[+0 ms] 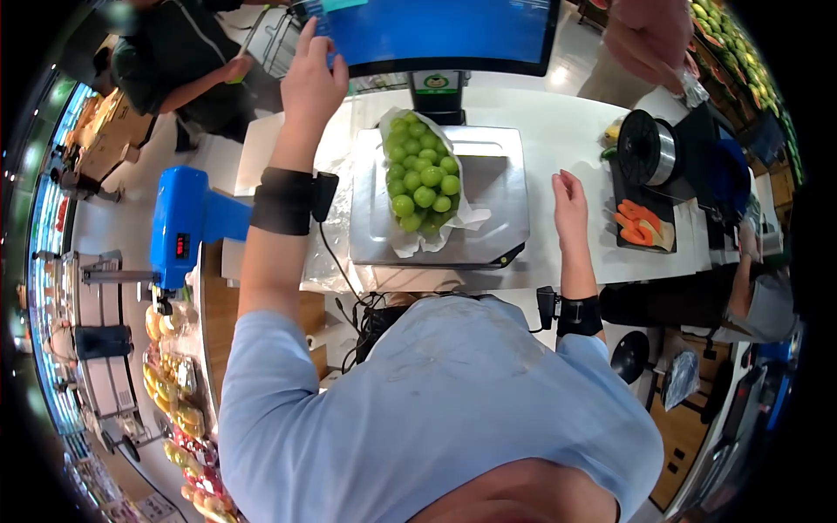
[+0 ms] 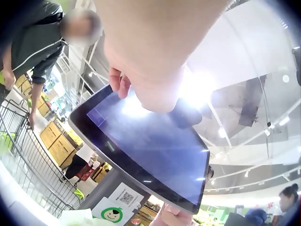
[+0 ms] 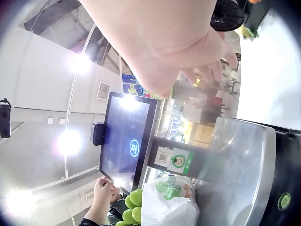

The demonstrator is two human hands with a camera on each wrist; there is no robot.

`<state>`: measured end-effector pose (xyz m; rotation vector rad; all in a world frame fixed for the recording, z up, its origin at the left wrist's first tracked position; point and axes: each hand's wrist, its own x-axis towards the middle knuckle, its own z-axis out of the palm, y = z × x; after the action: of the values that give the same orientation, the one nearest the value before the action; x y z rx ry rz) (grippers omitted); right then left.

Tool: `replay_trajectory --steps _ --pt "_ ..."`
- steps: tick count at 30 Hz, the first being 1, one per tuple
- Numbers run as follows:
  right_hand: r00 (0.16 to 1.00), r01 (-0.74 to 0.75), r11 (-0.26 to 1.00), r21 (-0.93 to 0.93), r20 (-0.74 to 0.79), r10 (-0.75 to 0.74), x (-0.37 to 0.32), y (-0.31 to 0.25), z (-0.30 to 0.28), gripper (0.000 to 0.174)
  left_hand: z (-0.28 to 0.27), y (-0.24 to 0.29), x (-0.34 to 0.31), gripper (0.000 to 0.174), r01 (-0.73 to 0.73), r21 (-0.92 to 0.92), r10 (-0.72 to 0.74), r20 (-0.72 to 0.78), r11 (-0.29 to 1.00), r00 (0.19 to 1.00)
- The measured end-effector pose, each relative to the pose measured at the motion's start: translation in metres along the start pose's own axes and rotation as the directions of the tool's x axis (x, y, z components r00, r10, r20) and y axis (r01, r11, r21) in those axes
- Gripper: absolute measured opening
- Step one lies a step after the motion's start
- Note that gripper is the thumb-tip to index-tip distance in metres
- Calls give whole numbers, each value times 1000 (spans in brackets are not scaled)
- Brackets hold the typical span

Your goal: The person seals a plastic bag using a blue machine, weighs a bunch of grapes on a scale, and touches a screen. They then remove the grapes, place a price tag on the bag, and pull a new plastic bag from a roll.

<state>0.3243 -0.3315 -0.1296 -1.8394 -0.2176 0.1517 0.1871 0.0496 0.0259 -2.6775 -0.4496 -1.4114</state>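
Note:
Green grapes (image 1: 423, 174) in white paper wrapping (image 3: 169, 202) lie on the silver scale plate (image 1: 501, 209). Behind them stands a dark-framed touchscreen (image 1: 436, 35) (image 2: 155, 150) lit blue. My left hand (image 1: 314, 83) (image 2: 141, 80) is at the screen's left part, index finger extended; whether the fingertip touches the glass cannot be told. My right hand (image 1: 571, 209) (image 3: 188, 52) is held to the right of the scale, over the white counter, fingers relaxed and holding nothing.
A black tray with orange pieces (image 1: 641, 222) and a spool of clear film (image 1: 649, 148) stand on the counter's right. A blue device (image 1: 179, 227) is at the left, above packed fruit. People stand beyond the counter; a cart (image 2: 37, 160) is near one.

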Motion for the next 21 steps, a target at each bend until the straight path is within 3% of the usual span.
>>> replay_trajectory --steps 2,4,5,6,7,8,9,10,11,12,14,15,17,20,21 --pt "999 3 999 51 45 -5 3 1 7 45 -8 -4 -16 14 258 -143 -251 64 955 966" --pt "993 -97 983 153 79 86 3 -11 16 44 -8 -20 -54 18 503 -260 -490 117 824 864" --pt "990 -77 985 156 127 58 0 -21 29 46 14 -44 -92 23 630 -237 -601 189 739 777" --pt "989 -76 984 160 137 54 -4 -32 47 46 17 -36 -124 31 816 -279 -692 433 507 578" --pt "972 -66 986 156 232 28 -8 -43 67 50 40 -38 -164 39 844 -239 -661 535 480 527" --pt "946 -60 987 149 325 8 -11 -49 83 54 19 8 -164 47 931 -282 -635 681 232 364" --pt "928 -28 993 112 373 -16 -3 -35 105 57 14 31 -172 51 966 -216 -616 745 142 257" --pt "907 11 997 77 420 -42 3 -22 125 61 20 46 -186 52 961 -238 -635 722 142 273" --pt "889 -6 999 52 458 -19 -3 -32 131 63 9 64 -180 53 975 -198 -592 776 99 218" --pt "868 -12 1000 26 496 -2 -9 -48 138 64 29 58 -206 56 909 -221 -621 671 353 404" --pt "826 -193 970 150 558 79 -14 -56 146 67 10 78 -185 56 980 -198 -573 804 -4 160" --pt "799 -240 952 190 596 82 -13 -55 147 68 7 83 -183 56 974 -227 -580 795 -12 178" --pt "744 -353 903 245 659 112 -16 -64 144 71 6 90 -181 58 894 -373 -475 851 -249 223" --pt "682 -485 820 303 718 138 -30 -80 138 75 40 91 -209 58 782 -516 -467 819 -349 333" --pt "694 -484 809 334 709 123 -31 -77 143 76 37 95 -204 57 811 -483 -485 824 -329 293"
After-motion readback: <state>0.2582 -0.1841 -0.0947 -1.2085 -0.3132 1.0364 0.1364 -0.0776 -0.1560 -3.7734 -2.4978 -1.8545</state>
